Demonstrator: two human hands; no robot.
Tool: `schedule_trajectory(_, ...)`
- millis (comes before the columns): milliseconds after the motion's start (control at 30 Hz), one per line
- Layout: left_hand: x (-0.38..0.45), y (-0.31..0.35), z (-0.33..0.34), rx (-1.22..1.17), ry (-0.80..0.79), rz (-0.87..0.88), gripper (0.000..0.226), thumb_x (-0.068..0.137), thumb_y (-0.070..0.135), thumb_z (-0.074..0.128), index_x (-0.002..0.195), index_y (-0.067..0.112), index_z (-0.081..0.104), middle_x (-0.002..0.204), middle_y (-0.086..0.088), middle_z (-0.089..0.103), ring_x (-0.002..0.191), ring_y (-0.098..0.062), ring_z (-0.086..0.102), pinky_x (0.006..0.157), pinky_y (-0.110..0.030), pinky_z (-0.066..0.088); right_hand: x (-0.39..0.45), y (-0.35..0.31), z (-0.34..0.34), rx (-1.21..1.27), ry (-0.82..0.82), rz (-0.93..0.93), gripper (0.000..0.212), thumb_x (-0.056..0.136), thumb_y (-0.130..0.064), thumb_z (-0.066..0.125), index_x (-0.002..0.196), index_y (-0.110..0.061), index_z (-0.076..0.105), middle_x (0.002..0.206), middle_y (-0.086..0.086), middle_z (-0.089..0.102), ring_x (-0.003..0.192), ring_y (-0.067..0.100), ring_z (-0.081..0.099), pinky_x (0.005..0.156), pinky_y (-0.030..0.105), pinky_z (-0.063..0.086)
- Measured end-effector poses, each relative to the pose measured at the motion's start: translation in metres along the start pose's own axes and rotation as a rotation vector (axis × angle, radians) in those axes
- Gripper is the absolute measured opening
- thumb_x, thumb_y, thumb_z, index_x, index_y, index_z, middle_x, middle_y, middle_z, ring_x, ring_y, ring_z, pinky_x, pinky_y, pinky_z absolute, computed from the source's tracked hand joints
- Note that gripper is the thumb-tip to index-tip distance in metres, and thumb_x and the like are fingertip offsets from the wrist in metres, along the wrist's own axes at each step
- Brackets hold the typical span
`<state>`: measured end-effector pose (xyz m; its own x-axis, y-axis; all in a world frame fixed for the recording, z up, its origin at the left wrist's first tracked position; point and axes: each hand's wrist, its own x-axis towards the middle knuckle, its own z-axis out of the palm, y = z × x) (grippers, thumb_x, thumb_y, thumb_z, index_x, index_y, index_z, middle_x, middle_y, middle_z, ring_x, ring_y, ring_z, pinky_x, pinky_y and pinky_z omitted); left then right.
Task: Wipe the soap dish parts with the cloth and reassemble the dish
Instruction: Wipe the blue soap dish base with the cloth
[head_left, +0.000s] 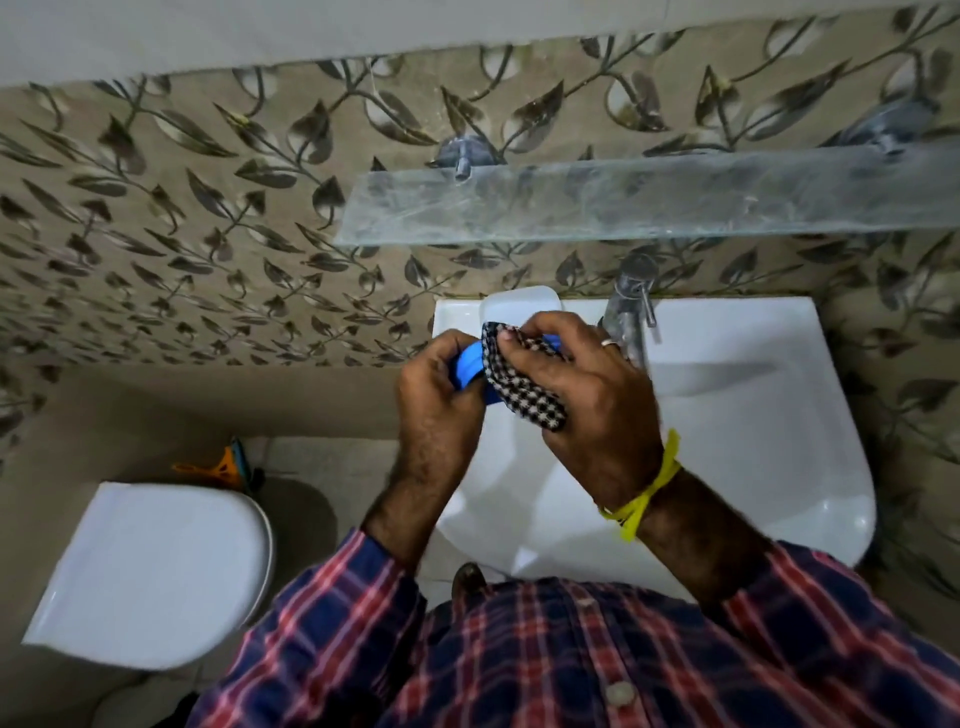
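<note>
Clamped in my left hand (439, 387) is the blue soap dish part (469, 366), fingers curled round its left end so that only a curved blue edge shows between my two hands, with a sliver of blue peeking out again past the cloth on the far side. With my right hand (576, 395) I grip the checked black-and-white cloth (519, 384), bunched under my fingertips and pressed flat against the blue part, covering most of it. Both hands are held together above the back left corner of the white sink (753, 415), just left of the metal tap (631, 306). Behind my hands, on the sink's rear ledge, sits the white soap dish part (519, 301), partly hidden by my fingers. A yellow band (649, 493) is tied at my right wrist and a ring sits on one finger. Above the sink a glass shelf (623, 202) juts from the leaf-patterned wall (182, 208); the white toilet lid (150, 571) is down to my left
</note>
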<state>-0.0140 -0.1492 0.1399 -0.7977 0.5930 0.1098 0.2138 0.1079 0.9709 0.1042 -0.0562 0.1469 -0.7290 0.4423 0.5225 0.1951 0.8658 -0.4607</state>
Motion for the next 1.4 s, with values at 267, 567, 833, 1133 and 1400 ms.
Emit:
schedule_trajectory(267, -0.005, -0.012, -0.008, 0.062, -0.024, 0.061, 0.037, 0.074, -0.019, 0.069, 0.075, 0.017, 0.06, 0.07, 0.006, 0.058, 0.067, -0.004, 0.053, 0.063, -0.023, 0.049, -0.002, -0.003, 0.002, -0.003, -0.009, 0.005, 0.039, 0.092, -0.019, 0.05, 0.128, -0.013, 0.066, 0.12, 0.011, 0.065, 0.099, 0.032, 0.065, 0.08, 0.043, 0.057)
schedule_trajectory(567, -0.001, -0.015, -0.015, -0.114, 0.044, -0.002, 0.037, 0.076, -0.015, 0.072, 0.074, 0.021, 0.063, 0.07, 0.002, 0.06, 0.066, -0.007, 0.054, 0.062, -0.027, 0.05, -0.006, -0.013, 0.006, -0.032, -0.039, 0.012, 0.036, 0.094, -0.022, 0.056, 0.129, -0.018, 0.066, 0.125, 0.012, 0.063, 0.105, 0.034, 0.064, 0.081, 0.045, 0.056)
schedule_trajectory(833, -0.004, -0.009, -0.008, -0.132, 0.055, -0.032, 0.036, 0.078, -0.013, 0.072, 0.077, 0.022, 0.064, 0.075, -0.001, 0.065, 0.074, -0.018, 0.059, 0.075, -0.043, 0.057, 0.001, -0.023, 0.001, -0.011, 0.104, 0.153, 0.038, 0.088, -0.028, 0.052, 0.117, -0.019, 0.074, 0.116, 0.007, 0.069, 0.093, 0.026, 0.068, 0.071, 0.035, 0.058)
schedule_trajectory(1133, -0.006, -0.011, -0.012, 0.005, 0.012, 0.103, 0.042, 0.076, -0.018, 0.067, 0.08, 0.024, 0.063, 0.076, 0.005, 0.062, 0.071, -0.005, 0.057, 0.07, -0.024, 0.051, 0.004, -0.024, -0.011, -0.07, -0.016, 0.141, 0.043, 0.084, -0.02, 0.048, 0.121, -0.021, 0.07, 0.112, 0.002, 0.065, 0.089, 0.027, 0.065, 0.064, 0.038, 0.056)
schedule_trajectory(1400, -0.011, -0.006, -0.01, -0.023, -0.022, 0.137, 0.031, 0.074, -0.011, 0.063, 0.082, 0.019, 0.062, 0.076, 0.0, 0.062, 0.071, -0.005, 0.056, 0.069, -0.021, 0.05, 0.004, -0.023, -0.015, -0.148, -0.051, 0.036, 0.048, 0.078, -0.007, 0.053, 0.123, -0.015, 0.067, 0.123, 0.004, 0.064, 0.088, 0.033, 0.062, 0.067, 0.041, 0.054)
